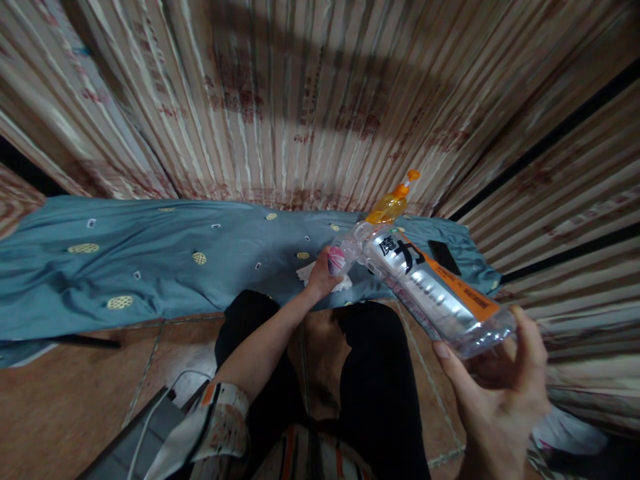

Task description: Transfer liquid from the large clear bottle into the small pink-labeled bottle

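Note:
My right hand [505,393] holds a clear plastic bottle [425,287] by its base. The bottle has a silver and orange label with large black characters, and it is tilted so its neck points away and to the left. My left hand [323,275] is closed on a small clear plastic container with pink on it [338,257], right at the bottle's neck. Whether the two touch I cannot tell. Below the left hand lies a white lacy cloth [344,284]. Just behind the bottle stands a yellow pump bottle [387,208] with an orange top.
A teal cloth with pineapple prints [150,260] covers the bench in front of my knees. A dark phone-like slab [444,257] lies at its right. Patterned curtains [310,100] hang close behind. A grey object with a white cable [145,427] is on the lower left.

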Demonstrator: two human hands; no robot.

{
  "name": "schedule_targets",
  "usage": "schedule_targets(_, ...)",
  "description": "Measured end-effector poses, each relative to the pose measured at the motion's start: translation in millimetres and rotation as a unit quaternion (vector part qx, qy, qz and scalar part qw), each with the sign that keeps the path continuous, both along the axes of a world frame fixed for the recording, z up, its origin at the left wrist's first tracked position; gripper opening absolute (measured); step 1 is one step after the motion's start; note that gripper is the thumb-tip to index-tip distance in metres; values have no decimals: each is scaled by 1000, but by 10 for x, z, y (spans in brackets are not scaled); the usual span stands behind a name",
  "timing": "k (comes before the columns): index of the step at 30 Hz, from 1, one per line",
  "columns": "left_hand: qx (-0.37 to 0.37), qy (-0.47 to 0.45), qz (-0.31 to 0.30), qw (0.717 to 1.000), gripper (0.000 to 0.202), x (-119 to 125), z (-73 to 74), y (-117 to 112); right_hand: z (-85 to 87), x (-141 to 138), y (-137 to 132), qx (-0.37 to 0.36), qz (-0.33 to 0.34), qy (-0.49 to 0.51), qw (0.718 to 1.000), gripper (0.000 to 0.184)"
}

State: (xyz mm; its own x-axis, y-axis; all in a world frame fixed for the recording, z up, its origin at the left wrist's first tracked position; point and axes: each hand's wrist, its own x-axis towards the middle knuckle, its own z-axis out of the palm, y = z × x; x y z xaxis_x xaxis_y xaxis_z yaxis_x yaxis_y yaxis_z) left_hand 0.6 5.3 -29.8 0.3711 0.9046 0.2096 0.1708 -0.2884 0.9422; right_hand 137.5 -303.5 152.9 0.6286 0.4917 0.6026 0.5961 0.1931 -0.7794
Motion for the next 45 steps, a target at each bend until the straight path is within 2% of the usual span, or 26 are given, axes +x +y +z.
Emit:
schedule_targets(9, -7, -19, 2, 1000, 105, -17, 45, -24, 20, -33, -1, -11, -14, -5, 1000, 120)
schedule_targets(16, -28, 11, 12, 999, 107, -13, 145, -65, 22, -28, 2, -12, -20, -2, 1000, 127)
schedule_targets(19, -34, 15, 5, 999, 105, -22, 165, -65, 28, -32, 12, -4, -12, -1, 1000, 125)
schedule_targets(25, -34, 11, 1, 999, 104, -32, 109, -40, 35, -37, 16, -5, -3, -5, 1000, 117)
schedule_targets(35, -8, 6, 3, 1000, 106, -3, -25, 4, 18, 16, -6, -4, 3, -24, 1000, 129)
schedule_targets(38, 11, 0, -2, 1000, 105, -1, -67, 11, 22, 26, -10, -5, 1, -31, 999, 126)
schedule_targets(45, 0, 2, -3, 1000, 101, 1, -72, 15, 56, 23, -21, -16, -7, -32, 999, 132)
